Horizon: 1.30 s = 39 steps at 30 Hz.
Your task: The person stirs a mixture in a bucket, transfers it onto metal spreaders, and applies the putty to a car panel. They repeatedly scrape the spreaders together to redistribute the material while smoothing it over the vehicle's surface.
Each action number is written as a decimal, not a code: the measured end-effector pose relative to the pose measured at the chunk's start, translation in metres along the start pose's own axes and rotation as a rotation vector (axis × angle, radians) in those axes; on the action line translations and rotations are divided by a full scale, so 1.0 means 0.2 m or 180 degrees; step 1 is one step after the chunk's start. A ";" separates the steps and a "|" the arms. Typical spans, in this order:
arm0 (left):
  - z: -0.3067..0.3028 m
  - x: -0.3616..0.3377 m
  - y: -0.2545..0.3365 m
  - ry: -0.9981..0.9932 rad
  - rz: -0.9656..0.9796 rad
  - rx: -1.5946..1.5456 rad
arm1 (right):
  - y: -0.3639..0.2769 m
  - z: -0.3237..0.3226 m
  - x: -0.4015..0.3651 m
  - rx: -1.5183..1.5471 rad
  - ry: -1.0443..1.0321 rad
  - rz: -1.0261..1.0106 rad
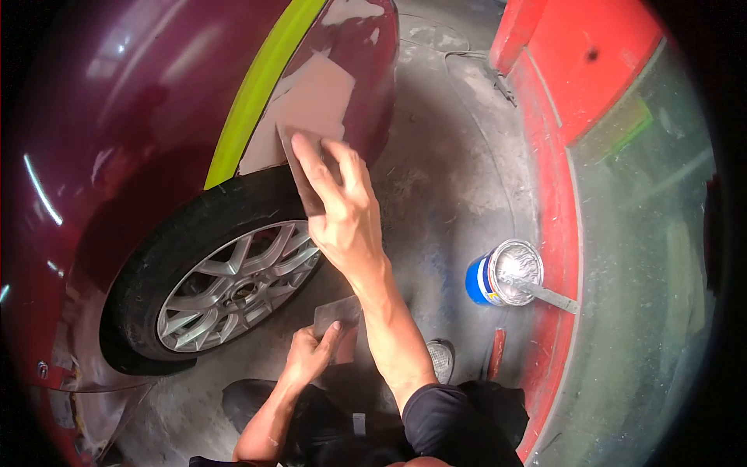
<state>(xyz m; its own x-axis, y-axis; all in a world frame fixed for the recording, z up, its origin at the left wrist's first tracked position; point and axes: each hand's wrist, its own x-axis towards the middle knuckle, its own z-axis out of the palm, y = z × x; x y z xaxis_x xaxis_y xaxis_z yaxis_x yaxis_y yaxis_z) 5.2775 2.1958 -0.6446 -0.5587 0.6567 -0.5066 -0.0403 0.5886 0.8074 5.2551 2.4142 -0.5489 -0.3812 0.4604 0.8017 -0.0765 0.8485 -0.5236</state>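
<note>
My right hand [342, 210] grips a thin, flat filler spreader [302, 175], fingers pressed along its face. The spreader's upper edge meets a patch of pinkish filler [311, 97] on the maroon car panel [369, 86], just above the wheel arch. Yellow-green masking tape [253, 97] runs down along the left side of that patch. Lower down, my left hand [310, 354] pinches a second flat, semi-clear spreader [336, 313] between thumb and fingers, with some pinkish filler [347, 342] on it. This one is held in front of my knees, right of the wheel.
The car's tyre [128, 311] and silver alloy wheel [241, 292] stand close on the left. An open blue can [482, 282] of greyish paste sits on the floor to the right, a metal scraper [552, 296] lying across it. Beyond are a red panel [583, 70] and glass [646, 257].
</note>
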 end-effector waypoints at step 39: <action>-0.29 -0.06 0.71 0.1549 0.1808 -0.2995 | 0.05 -0.27 -0.18 0.1662 -0.0093 0.0997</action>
<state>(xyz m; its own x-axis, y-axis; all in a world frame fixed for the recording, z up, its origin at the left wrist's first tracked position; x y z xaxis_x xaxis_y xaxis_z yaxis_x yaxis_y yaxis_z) 5.2305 2.2439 -0.5056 -0.9388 0.3445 -0.0030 -0.1626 -0.4353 0.8855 5.3170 2.4196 -0.5664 -0.4831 0.6537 0.5825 -0.3956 0.4305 -0.8113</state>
